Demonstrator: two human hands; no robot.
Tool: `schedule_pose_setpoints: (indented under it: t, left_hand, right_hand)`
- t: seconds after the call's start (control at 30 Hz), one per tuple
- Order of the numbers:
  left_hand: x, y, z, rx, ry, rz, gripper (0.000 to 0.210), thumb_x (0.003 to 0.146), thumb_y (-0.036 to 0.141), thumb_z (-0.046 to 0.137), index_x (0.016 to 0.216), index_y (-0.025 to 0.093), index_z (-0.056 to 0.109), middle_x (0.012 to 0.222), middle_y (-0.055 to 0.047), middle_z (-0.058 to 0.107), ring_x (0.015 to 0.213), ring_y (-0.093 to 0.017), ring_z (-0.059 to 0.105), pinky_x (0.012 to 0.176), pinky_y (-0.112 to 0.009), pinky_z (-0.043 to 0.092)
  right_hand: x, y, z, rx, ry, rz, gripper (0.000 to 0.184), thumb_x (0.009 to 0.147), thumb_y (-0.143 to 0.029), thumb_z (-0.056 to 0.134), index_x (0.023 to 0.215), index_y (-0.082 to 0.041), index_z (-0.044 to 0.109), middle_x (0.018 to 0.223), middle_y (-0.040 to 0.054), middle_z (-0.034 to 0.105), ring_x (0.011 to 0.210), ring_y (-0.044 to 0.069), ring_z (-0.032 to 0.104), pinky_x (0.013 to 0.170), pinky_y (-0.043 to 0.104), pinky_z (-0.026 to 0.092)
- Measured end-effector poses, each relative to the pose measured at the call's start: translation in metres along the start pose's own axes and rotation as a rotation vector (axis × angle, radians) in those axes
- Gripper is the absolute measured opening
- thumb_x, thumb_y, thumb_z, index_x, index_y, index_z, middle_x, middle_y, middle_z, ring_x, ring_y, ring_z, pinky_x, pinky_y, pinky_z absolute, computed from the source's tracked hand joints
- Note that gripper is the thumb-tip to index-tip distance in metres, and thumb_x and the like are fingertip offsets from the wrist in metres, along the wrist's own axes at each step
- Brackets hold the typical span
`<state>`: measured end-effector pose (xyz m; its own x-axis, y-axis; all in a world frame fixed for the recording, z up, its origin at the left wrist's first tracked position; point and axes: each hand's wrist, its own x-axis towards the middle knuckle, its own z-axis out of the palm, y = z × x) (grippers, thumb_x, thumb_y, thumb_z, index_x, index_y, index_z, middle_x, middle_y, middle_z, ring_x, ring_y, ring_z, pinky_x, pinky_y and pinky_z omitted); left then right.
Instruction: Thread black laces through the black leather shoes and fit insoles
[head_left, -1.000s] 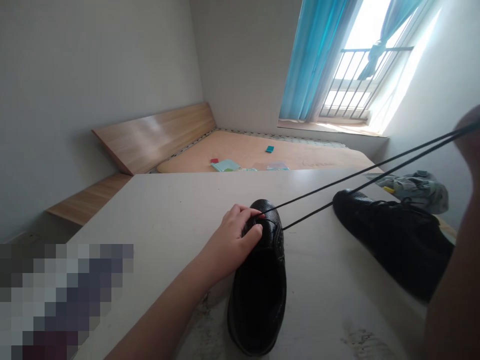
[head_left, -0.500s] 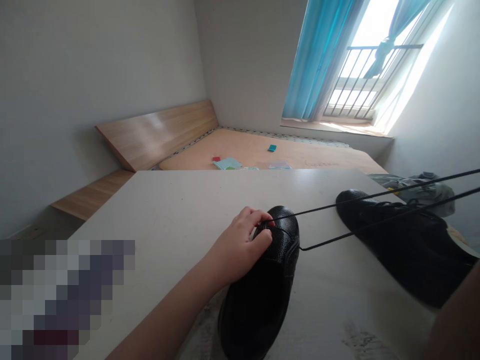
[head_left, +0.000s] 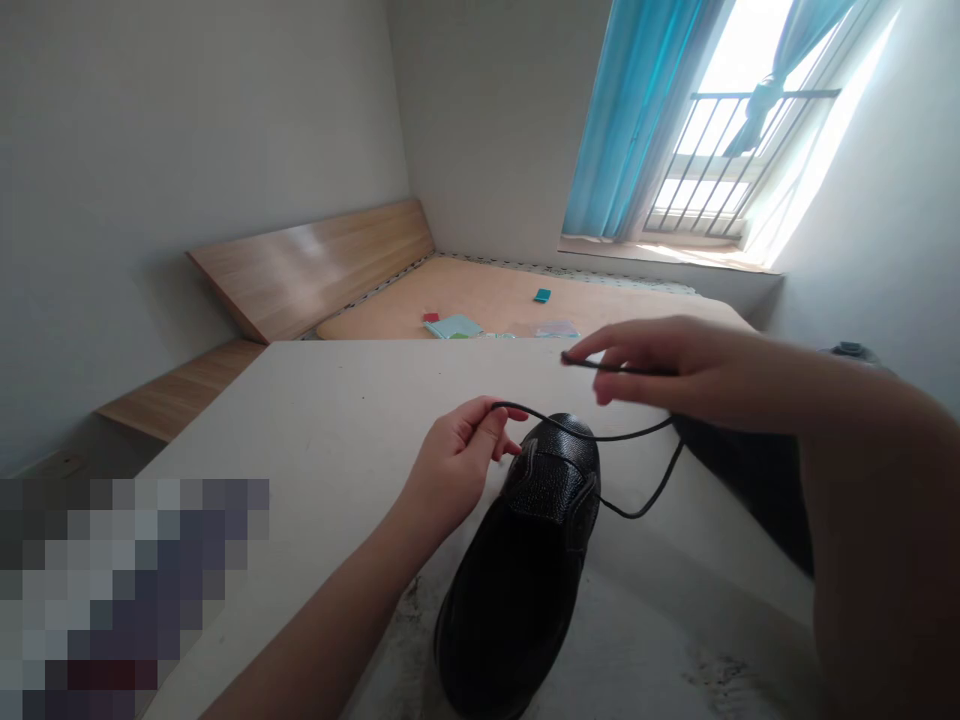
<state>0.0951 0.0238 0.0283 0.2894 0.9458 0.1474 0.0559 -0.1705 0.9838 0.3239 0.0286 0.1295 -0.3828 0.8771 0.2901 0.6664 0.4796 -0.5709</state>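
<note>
A black leather shoe (head_left: 551, 490) stands on the white table (head_left: 300, 480), toe pointing away from me. Just left of its toe, my left hand (head_left: 465, 450) pinches a black shoelace (head_left: 622, 437) between thumb and forefinger. From there the lace droops across the toe towards the right, and another stretch loops out from the shoe's right eyelet flap. Above and right of the toe, my right hand (head_left: 675, 365) is closed on the lace, whose end sticks out past the fingertips. A second black shoe (head_left: 750, 480) lies partly hidden behind my right arm.
Beyond the table is a bed with a peach mattress (head_left: 637, 300) and a wooden headboard (head_left: 322, 265). Several small packets, one of them teal (head_left: 542, 296), lie on it. A blue curtain (head_left: 622, 120) hangs by the barred window at the right.
My right hand has come in from beyond the right edge, and the taut lace has gone slack. My left hand has lifted off the shoe's toe and now pinches the lace.
</note>
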Motion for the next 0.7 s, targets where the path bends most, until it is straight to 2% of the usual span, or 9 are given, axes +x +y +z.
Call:
schedule_pose_setpoints:
  t: [0.03,0.1,0.2,0.3,0.4,0.47,0.57,0.7]
  left_hand:
    - [0.000,0.001,-0.001,0.032,0.028,0.014,0.026,0.091,0.035,0.046,0.093,0.017,0.065,0.057,0.004,0.046,0.065,-0.013,0.055,0.069,-0.026,0.046]
    - [-0.001,0.004,-0.004,0.068,0.061,0.026,0.027,0.091,0.038,0.048,0.094,0.018,0.066,0.058,0.004,0.044,0.058,-0.011,0.047,0.060,-0.023,0.044]
    - [-0.006,0.010,-0.005,0.066,-0.006,0.036,0.027,0.091,0.040,0.047,0.092,0.019,0.064,0.058,0.005,0.040,0.053,-0.009,0.040,0.052,-0.021,0.039]
    - [-0.014,0.017,-0.001,0.155,-0.154,0.125,0.024,0.093,0.034,0.044,0.090,0.020,0.063,0.070,0.003,0.057,0.064,-0.010,0.051,0.061,-0.022,0.043]
    - [-0.021,0.022,0.004,0.405,-0.246,0.252,0.021,0.092,0.029,0.045,0.090,0.020,0.064,0.087,0.000,0.065,0.082,-0.014,0.058,0.074,-0.026,0.043]
    - [-0.024,0.024,0.006,0.531,-0.270,0.308,0.020,0.092,0.027,0.046,0.092,0.021,0.064,0.089,0.000,0.066,0.084,-0.015,0.058,0.075,-0.028,0.043]
    - [-0.025,0.023,0.006,0.566,-0.292,0.337,0.020,0.092,0.021,0.043,0.098,0.021,0.063,0.093,0.001,0.067,0.087,-0.014,0.059,0.077,-0.028,0.043]
    - [-0.026,0.022,0.006,0.544,-0.295,0.335,0.023,0.092,0.017,0.041,0.101,0.022,0.061,0.095,0.002,0.066,0.089,-0.014,0.060,0.079,-0.027,0.043]
  right_hand:
    - [0.001,-0.001,0.010,-0.064,-0.182,0.035,0.038,0.075,-0.045,0.069,0.109,-0.029,0.069,0.091,0.0023,0.069,0.072,0.017,0.063,0.058,0.026,0.048]
    - [0.003,-0.003,0.027,-0.180,-0.444,0.095,0.046,0.080,-0.053,0.059,0.121,-0.030,0.062,0.097,0.0035,0.068,0.073,0.018,0.062,0.059,0.027,0.046]
    - [0.007,-0.006,0.043,-0.282,-0.604,0.121,0.040,0.079,-0.053,0.059,0.108,-0.027,0.064,0.090,0.0038,0.067,0.072,0.019,0.059,0.059,0.028,0.042]
    - [0.009,-0.009,0.044,-0.348,-0.624,0.158,0.028,0.081,-0.047,0.055,0.095,-0.024,0.064,0.085,0.0028,0.066,0.073,0.018,0.058,0.059,0.027,0.039]
    - [0.003,-0.010,0.035,-0.416,-0.549,0.230,0.028,0.085,-0.045,0.049,0.091,-0.023,0.065,0.084,0.0032,0.066,0.072,0.018,0.057,0.059,0.027,0.037]
    - [-0.007,-0.008,0.030,-0.432,-0.556,0.277,0.032,0.086,-0.048,0.047,0.086,-0.023,0.066,0.078,0.0026,0.066,0.067,0.017,0.056,0.056,0.027,0.036]
    - [-0.029,-0.003,0.036,-0.355,-0.615,0.304,0.032,0.084,-0.051,0.051,0.082,-0.023,0.068,0.072,0.0016,0.065,0.060,0.015,0.054,0.053,0.025,0.034]
    - [-0.056,0.006,0.056,-0.305,-0.477,0.352,0.029,0.085,-0.043,0.053,0.076,-0.019,0.066,0.068,0.0023,0.062,0.059,0.014,0.052,0.053,0.025,0.033]
